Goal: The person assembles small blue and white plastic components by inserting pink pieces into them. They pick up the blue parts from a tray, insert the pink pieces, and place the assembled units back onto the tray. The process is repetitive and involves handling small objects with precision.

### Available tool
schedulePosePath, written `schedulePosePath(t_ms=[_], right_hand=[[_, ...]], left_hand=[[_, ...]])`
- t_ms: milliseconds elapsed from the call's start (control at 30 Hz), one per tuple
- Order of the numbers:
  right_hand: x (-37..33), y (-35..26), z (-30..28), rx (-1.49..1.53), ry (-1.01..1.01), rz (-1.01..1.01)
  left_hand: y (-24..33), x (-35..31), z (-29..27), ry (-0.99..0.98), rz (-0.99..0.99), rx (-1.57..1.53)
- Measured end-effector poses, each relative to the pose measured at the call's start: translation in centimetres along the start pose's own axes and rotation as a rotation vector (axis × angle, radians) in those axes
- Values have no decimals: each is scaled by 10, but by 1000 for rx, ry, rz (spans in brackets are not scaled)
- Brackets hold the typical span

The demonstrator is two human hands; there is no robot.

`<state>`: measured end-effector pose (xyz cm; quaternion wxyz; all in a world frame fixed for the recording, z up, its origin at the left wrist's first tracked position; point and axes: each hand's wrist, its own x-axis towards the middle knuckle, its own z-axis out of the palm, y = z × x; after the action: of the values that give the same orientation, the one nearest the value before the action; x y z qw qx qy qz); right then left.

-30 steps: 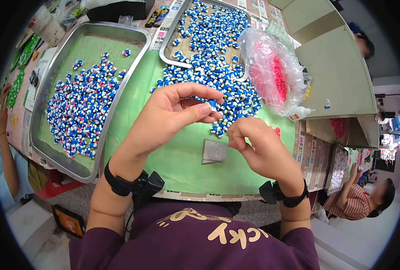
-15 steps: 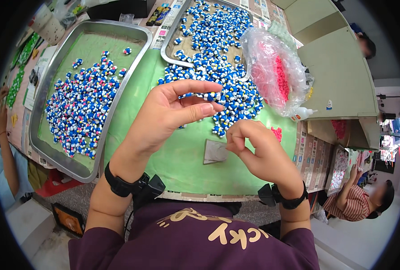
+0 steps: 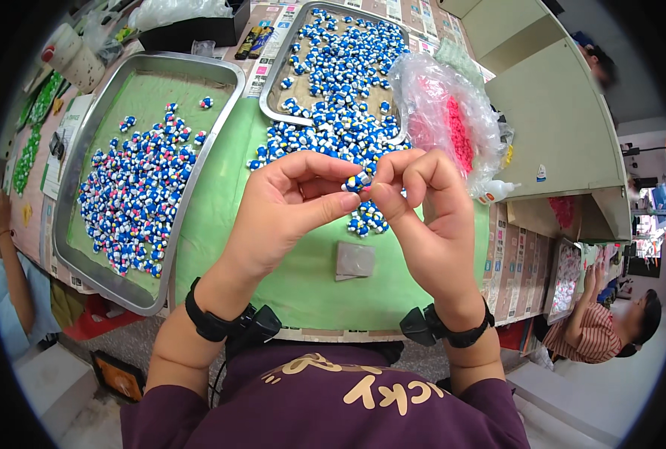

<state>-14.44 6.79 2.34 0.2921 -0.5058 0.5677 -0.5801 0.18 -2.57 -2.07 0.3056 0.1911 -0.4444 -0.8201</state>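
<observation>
My left hand [image 3: 277,206] pinches a small blue-and-white figurine [image 3: 357,182] with a touch of yellow between thumb and fingers. Thumb and forefinger of my right hand [image 3: 434,202] close together against its right side. A tiny pink piece [image 3: 365,191] shows at those right fingertips, touching or nearly touching the figurine; its shape is mostly hidden. Behind both hands spreads a heap of like figurines [image 3: 325,135], spilling from a metal tray onto the green mat. Below the hands lies a small grey square slab [image 3: 355,260].
At left stands a metal tray [image 3: 150,303] of figurines, many with pink bits. The far tray [image 3: 267,93] is behind the heap. To the right are a plastic bag of pink pieces [image 3: 460,135], a white squeeze bottle [image 3: 495,190] and a grey cabinet [image 3: 565,127]. Other people sit at both sides.
My right hand has risen from beside the grey slab to the figurine, with pink now at its fingertips. My left hand has lowered slightly, still holding the figurine.
</observation>
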Motion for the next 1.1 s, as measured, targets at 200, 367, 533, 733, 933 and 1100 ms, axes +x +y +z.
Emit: schedulePosePath(t_ms=[200, 367, 533, 733, 933, 1100], right_hand=[[-1, 2, 7, -27, 22, -6], [-3, 7, 10, -121, 50, -71], [-7, 14, 14, -230, 121, -124], [-5, 5, -14, 49, -13, 78], [-17, 16, -98, -362, 60, 127], [-36, 48, -113, -673, -99, 297]], left_hand=[[1, -2, 3, 21, 80, 53], [1, -4, 6, 25, 140, 95], [-2, -4, 5, 31, 268, 234], [4, -5, 1, -18, 375, 327], [23, 10, -49, 527, 625, 396], [47, 12, -70, 955, 808, 598]])
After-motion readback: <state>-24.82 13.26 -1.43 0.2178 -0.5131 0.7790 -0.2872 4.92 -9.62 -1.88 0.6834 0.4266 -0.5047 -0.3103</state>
